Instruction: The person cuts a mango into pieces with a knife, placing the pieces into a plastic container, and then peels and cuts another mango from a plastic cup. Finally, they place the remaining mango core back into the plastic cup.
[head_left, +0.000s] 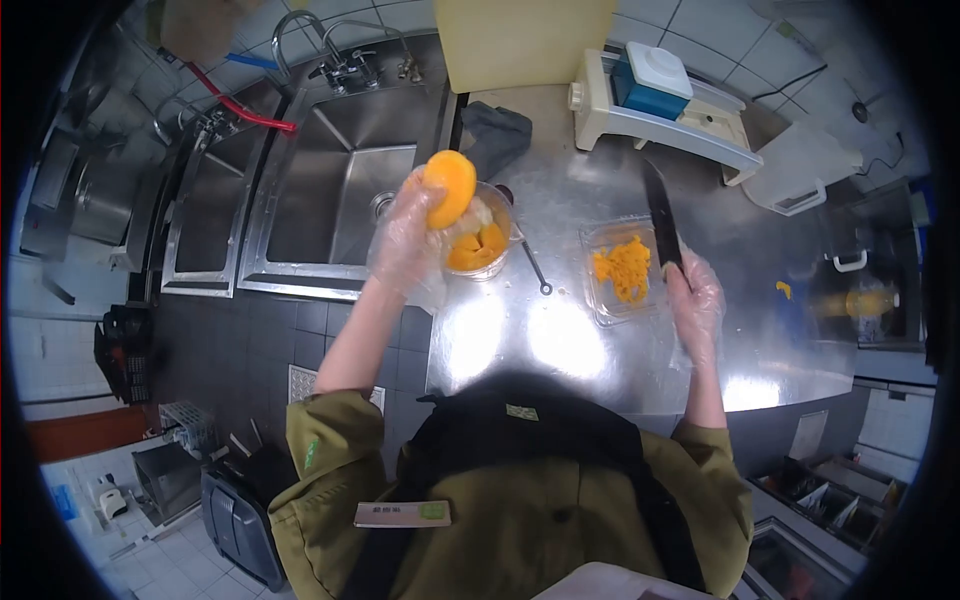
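In my gloved left hand [403, 232] is a smooth, rounded orange-yellow piece of fruit, which looks like a mango piece [450, 190]. Directly beneath it, a clear round bowl [482, 268] holds more orange chunks [478, 245] and something pale, partly hidden by the hand. My right hand [697, 305], also in a clear plastic glove, grips a knife [660, 215] by its handle, blade pointing away from me. Just left of that knife, a clear square tub [606, 312] contains shredded-looking orange pulp [626, 270].
A long thin utensil [535, 262] lies beside the bowl. Behind it is a dark cloth [498, 135]. Steel sinks [350, 200] adjoin the counter [560, 350] on the left. A cream appliance [665, 110] and white pitcher [800, 170] stand at the back right.
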